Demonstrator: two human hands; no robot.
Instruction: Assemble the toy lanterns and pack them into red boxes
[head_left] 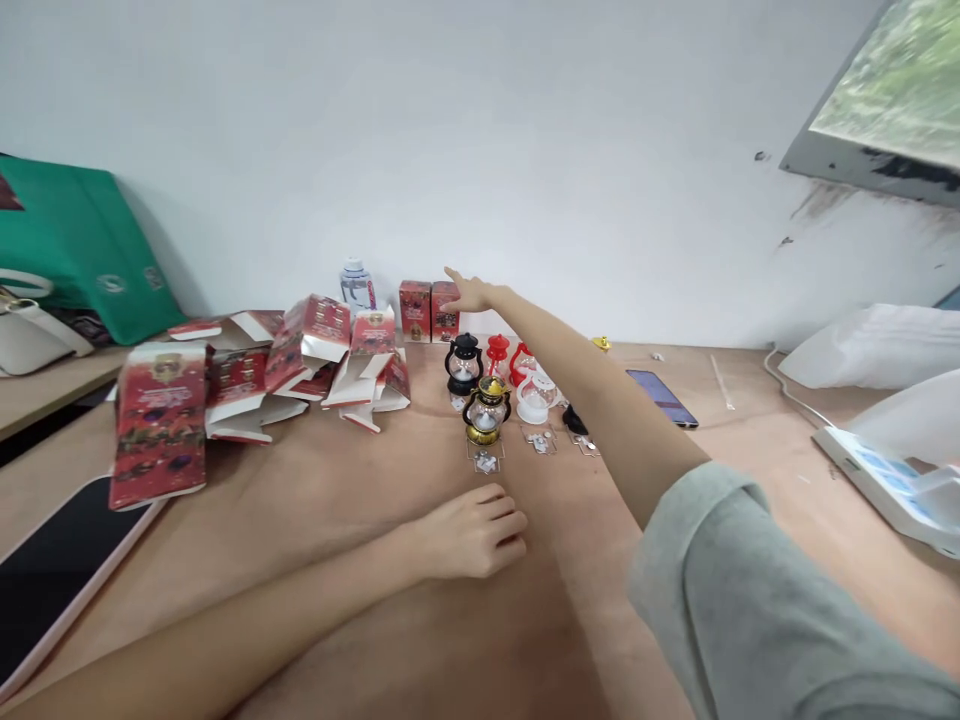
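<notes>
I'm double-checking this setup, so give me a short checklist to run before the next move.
1. Right hand empty: ok; fingers spread, nothing visibly held.
2. Right hand clear of the right-hand red box: cannot tell; they overlap in view.
3. Left-hand red box upright: ok.
4. Left hand clear of the black-and-gold lantern: ok; a gap shows between them.
5. Black item beside the white lantern fully visible: not ok; the right forearm covers part.
</notes>
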